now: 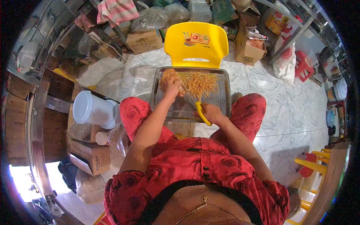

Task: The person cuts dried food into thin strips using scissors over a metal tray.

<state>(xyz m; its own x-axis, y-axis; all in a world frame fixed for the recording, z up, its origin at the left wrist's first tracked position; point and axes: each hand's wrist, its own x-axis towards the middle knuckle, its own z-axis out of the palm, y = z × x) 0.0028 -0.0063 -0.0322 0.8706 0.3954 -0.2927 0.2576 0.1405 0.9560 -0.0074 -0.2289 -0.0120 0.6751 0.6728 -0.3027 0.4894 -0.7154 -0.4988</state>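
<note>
My left hand [173,88] is closed on an orange-brown, flat, wrinkled sheet of food [167,75] at the left side of a metal tray [222,105]. What kind of food it is, I cannot make out. My right hand [212,113] grips the yellow handles of a pair of scissors [202,113]. Their blades point up and left, toward the sheet's right edge near my left fingers. Whether the blades are parted is too small to tell. A loose heap of thin orange-brown strips [202,83] lies on the tray, right of the sheet.
The tray rests in front of a yellow chair back [196,41], between my knees. White buckets [84,107] and a cardboard box [90,157] stand to the left. More boxes [144,41] and bags line the far side. A red stool [304,66] is at the right.
</note>
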